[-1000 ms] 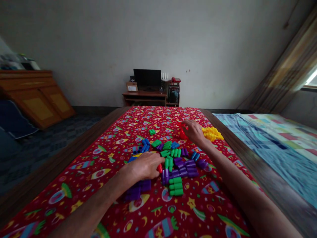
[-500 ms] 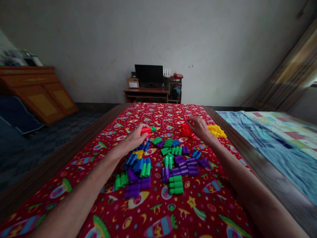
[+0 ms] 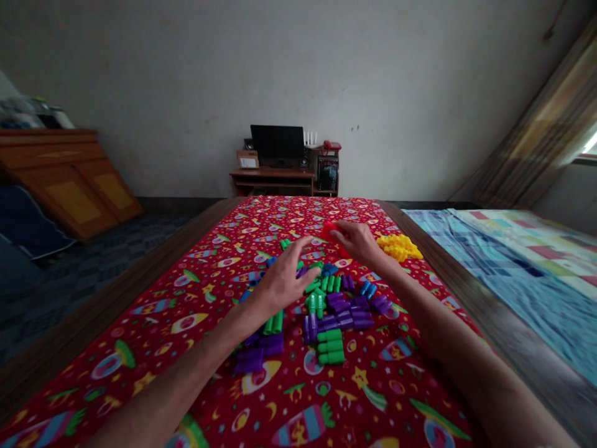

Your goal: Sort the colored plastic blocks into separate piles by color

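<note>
My left hand, fingers apart and holding nothing, hovers over the left part of a pile of plastic toy blocks. Beneath and beside it lie green blocks, purple blocks and blue blocks, some partly covered by the hand. My right hand is farther back, its fingers closed at a red toy block. More red shows under that hand, largely hidden. Just right of it is a heap of yellow blocks.
A red patterned cloth covers the table, with dark wooden edges showing. Beyond stands a desk with a monitor. A bed is to the right, a wooden cabinet to the left.
My left hand has moved right and nearer, and the red block it held is out of it. My right hand has shifted left, and red now shows farther left.
</note>
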The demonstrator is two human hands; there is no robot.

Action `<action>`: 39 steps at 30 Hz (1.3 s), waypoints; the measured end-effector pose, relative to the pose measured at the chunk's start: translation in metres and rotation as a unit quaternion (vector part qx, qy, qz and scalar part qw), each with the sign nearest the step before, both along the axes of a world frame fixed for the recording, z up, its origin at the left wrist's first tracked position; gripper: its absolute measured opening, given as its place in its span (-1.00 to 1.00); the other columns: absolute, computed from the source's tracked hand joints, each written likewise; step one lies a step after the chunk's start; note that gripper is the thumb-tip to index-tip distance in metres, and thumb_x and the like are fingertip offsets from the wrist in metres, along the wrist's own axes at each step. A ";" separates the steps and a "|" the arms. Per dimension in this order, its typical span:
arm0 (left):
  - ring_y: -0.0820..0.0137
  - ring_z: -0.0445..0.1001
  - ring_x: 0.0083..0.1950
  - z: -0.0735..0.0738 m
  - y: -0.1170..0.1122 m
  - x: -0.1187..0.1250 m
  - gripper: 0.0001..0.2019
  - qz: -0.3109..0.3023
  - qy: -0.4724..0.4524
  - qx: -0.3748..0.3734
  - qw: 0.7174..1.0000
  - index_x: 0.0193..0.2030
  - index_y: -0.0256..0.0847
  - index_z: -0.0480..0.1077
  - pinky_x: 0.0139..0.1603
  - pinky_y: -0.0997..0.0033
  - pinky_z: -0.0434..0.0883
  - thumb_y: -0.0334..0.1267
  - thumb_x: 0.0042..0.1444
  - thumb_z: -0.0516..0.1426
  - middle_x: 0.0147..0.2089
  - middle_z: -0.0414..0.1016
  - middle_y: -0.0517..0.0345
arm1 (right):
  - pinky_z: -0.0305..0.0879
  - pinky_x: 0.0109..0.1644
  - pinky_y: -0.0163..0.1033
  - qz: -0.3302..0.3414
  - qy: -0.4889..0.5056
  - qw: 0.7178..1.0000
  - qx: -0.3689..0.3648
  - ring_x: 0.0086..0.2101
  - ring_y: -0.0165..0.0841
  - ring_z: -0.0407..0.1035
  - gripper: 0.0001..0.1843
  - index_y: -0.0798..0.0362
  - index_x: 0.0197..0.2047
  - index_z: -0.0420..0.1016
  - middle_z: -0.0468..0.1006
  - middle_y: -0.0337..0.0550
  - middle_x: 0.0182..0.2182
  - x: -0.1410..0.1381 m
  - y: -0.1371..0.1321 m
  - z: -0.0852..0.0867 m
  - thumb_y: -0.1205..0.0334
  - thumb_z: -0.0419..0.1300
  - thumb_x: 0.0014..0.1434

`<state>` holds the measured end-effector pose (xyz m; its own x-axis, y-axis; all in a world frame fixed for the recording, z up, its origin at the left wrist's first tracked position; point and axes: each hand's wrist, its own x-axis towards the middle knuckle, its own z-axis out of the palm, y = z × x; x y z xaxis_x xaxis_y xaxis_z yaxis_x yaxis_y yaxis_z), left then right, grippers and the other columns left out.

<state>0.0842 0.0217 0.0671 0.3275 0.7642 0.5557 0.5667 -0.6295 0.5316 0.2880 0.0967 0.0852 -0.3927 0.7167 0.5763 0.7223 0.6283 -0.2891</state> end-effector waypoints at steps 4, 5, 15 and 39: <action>0.17 0.06 0.44 -0.010 -0.045 0.038 -0.51 -0.159 0.228 0.065 0.958 0.33 -0.01 0.16 0.44 -0.06 0.00 -0.01 0.30 0.03 0.42 0.16 0.09 | 0.20 -0.20 -0.31 -0.117 -0.069 0.991 0.013 -0.21 -0.28 0.43 -0.76 0.09 -0.14 0.58 0.60 -0.02 -0.23 0.035 0.024 -0.010 0.30 0.07 0.28; 0.17 0.02 0.45 -0.015 -0.054 0.045 -0.53 -0.182 0.263 0.067 0.945 0.32 0.02 0.17 0.44 -0.10 -0.05 0.01 0.30 0.01 0.43 0.14 0.15 | 0.21 -0.16 -0.30 -0.128 -0.097 0.987 0.002 -0.16 -0.26 0.43 -0.74 0.07 -0.13 0.58 0.60 -0.01 -0.18 0.038 0.026 -0.012 0.30 0.05 0.30; 0.17 0.23 0.34 -0.037 -0.042 0.039 -0.72 -0.053 0.352 0.090 0.930 0.09 -0.01 0.41 0.43 -0.13 -0.09 -0.14 0.32 0.02 0.24 0.40 0.16 | 0.23 -0.05 -0.27 -0.151 -0.237 0.957 -0.070 -0.03 -0.23 0.39 -0.64 0.10 -0.05 0.56 0.54 0.06 -0.03 0.027 0.011 -0.002 0.19 -0.04 0.38; 0.17 0.43 0.17 -0.018 0.031 -0.045 -0.59 0.090 0.262 -0.002 0.961 0.15 -0.23 0.39 0.23 0.17 0.32 -0.12 0.29 -0.05 0.18 0.45 -0.07 | 0.09 0.33 0.03 -0.006 -0.034 0.989 -0.141 0.25 -0.17 0.16 -0.45 0.09 0.30 0.23 0.33 0.09 0.23 0.041 -0.076 -0.075 0.00 -0.17 0.39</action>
